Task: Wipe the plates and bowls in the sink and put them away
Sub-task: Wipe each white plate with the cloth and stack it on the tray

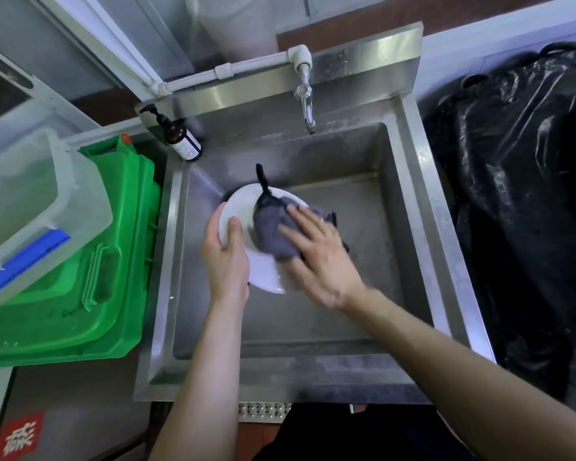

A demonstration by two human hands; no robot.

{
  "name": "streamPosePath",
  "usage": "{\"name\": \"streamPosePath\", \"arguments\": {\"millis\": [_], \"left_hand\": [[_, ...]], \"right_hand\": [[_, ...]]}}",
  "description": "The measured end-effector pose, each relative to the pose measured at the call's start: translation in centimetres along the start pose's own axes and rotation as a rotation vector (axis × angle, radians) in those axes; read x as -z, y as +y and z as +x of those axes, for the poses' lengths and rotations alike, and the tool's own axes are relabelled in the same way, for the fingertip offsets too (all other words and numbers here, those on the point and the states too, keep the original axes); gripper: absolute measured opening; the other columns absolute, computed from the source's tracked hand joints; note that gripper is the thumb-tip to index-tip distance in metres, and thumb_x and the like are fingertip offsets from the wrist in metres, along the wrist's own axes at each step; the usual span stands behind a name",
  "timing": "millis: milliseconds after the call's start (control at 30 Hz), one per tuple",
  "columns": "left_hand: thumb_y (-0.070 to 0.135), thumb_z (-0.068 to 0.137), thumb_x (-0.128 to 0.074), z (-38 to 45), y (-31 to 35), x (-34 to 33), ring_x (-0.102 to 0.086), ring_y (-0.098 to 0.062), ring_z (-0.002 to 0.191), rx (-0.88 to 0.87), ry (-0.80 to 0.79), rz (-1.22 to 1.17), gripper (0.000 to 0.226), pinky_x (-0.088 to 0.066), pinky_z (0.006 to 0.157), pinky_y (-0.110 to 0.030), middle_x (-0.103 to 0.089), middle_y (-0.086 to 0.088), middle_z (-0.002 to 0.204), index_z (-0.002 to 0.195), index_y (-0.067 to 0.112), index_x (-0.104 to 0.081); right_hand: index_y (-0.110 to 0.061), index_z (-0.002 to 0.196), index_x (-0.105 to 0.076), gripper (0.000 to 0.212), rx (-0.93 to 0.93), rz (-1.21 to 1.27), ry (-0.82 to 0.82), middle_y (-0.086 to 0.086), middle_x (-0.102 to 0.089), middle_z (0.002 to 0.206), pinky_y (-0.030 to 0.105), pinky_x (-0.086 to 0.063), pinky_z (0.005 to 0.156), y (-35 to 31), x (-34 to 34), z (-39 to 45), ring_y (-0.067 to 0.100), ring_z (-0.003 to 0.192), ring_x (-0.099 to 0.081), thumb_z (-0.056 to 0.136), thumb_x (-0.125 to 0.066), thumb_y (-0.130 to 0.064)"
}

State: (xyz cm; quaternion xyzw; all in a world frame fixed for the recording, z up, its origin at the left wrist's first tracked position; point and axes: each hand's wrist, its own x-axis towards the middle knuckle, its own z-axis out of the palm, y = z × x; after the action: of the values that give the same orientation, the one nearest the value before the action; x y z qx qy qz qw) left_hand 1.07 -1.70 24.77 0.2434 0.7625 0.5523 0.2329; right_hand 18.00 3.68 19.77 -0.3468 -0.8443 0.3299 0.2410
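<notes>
A white plate (238, 207) is held over the steel sink (409, 201), tilted toward me. My left hand (225, 254) grips its left rim, thumb on the face and fingers behind. My right hand (320, 257) lies with straight fingers on a grey cloth (271, 227) and presses it against the plate's face. A dark corner of the cloth sticks up past the plate's top edge. The right hand is blurred. No other plate or bowl shows in the basin.
A tap (305, 101) hangs over the sink's back wall. A brown pump bottle (180, 138) stands at the back left corner. Left of the sink are a green bin (90, 261) and a clear plastic box (30, 201). A black bag (519, 194) fills the right side.
</notes>
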Motion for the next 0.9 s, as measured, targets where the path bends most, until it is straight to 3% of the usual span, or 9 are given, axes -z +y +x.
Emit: {"name": "streamPosePath", "arguments": {"millis": [100,167,267,433,567,700,767,833,900], "left_hand": [[0.043,0.105,-0.059,-0.3,0.4,0.2,-0.064,-0.015,0.135,-0.021,-0.082,0.023,0.043,-0.052,0.116,-0.054,-0.07,0.008,0.144,0.147,0.036,-0.064],[0.036,0.111,-0.058,-1.5,0.9,0.1,-0.06,-0.008,0.139,-0.05,-0.152,0.071,0.039,-0.049,0.12,-0.047,-0.066,0.013,0.148,0.15,0.036,-0.061],[0.029,0.113,-0.057,-3.0,1.9,-0.4,-0.059,-0.003,0.137,-0.096,-0.146,0.064,0.037,-0.049,0.118,-0.038,-0.066,0.017,0.147,0.15,0.033,-0.062],[0.025,0.109,-0.059,-1.0,2.5,-1.1,-0.072,-0.017,0.123,0.075,0.08,-0.125,0.029,-0.058,0.11,-0.052,-0.076,0.007,0.133,0.135,0.034,-0.069],[0.022,0.109,-0.057,0.5,1.7,-0.6,-0.073,-0.02,0.121,0.136,0.146,-0.103,0.031,-0.058,0.108,-0.053,-0.075,0.002,0.133,0.136,0.029,-0.069],[0.022,0.111,-0.057,-0.3,1.0,0.4,-0.077,-0.009,0.109,0.202,0.116,-0.161,0.027,-0.06,0.106,-0.053,-0.079,0.014,0.118,0.132,0.034,-0.07],[0.03,0.109,-0.059,-0.8,1.1,0.9,-0.073,-0.003,0.113,0.163,0.066,-0.066,0.027,-0.057,0.11,-0.05,-0.076,0.019,0.123,0.13,0.044,-0.069],[0.038,0.103,-0.061,-1.6,1.2,1.4,-0.069,-0.011,0.127,0.132,-0.04,-0.008,0.03,-0.054,0.115,-0.05,-0.073,0.014,0.136,0.129,0.049,-0.07],[0.039,0.102,-0.061,-2.3,0.9,1.8,-0.067,-0.016,0.132,0.122,-0.139,0.019,0.036,-0.053,0.116,-0.05,-0.072,0.01,0.141,0.137,0.042,-0.07]], "right_hand": [[-0.035,0.164,-0.039,0.061,0.026,0.061,0.008,-0.001,-0.025,0.176,0.046,-0.023,0.129,0.5,-0.4,-1.5,0.018,0.164,-0.015,0.104,-0.049,-0.041],[-0.035,0.159,-0.046,0.055,-0.222,0.176,0.11,-0.004,-0.039,0.17,0.051,-0.032,0.125,0.7,0.9,1.8,0.022,0.159,-0.031,0.104,-0.047,-0.044],[-0.032,0.124,-0.063,0.037,-0.452,0.329,0.103,-0.008,-0.066,0.133,0.046,-0.048,0.104,0.6,4.2,6.8,0.027,0.125,-0.058,0.098,-0.042,-0.048],[-0.028,0.156,-0.052,0.062,-0.244,0.106,0.081,-0.003,-0.038,0.17,0.05,-0.032,0.125,0.1,0.9,2.1,0.026,0.157,-0.032,0.099,-0.041,-0.049],[-0.023,0.159,-0.05,0.059,-0.111,0.108,0.061,0.003,-0.018,0.178,0.058,-0.02,0.129,-2.9,-3.4,-4.5,0.027,0.166,-0.005,0.102,-0.053,-0.037],[-0.032,0.164,-0.04,0.063,0.057,0.011,0.027,-0.001,-0.015,0.179,0.058,-0.015,0.13,-1.3,-3.0,-3.4,0.026,0.166,-0.005,0.102,-0.056,-0.035],[-0.041,0.165,-0.033,0.064,-0.136,0.063,-0.021,-0.008,-0.014,0.179,0.057,-0.017,0.13,-0.2,-2.2,-0.5,0.021,0.165,-0.007,0.102,-0.044,-0.046],[-0.043,0.164,-0.035,0.067,-0.381,0.174,-0.046,-0.01,-0.022,0.176,0.056,-0.024,0.128,0.8,-1.1,3.4,0.023,0.162,-0.02,0.098,-0.035,-0.058],[-0.042,0.16,-0.04,0.07,-0.424,0.189,-0.109,-0.01,-0.035,0.17,0.057,-0.031,0.123,1.0,-0.1,6.8,0.028,0.154,-0.034,0.095,-0.029,-0.062]]}}
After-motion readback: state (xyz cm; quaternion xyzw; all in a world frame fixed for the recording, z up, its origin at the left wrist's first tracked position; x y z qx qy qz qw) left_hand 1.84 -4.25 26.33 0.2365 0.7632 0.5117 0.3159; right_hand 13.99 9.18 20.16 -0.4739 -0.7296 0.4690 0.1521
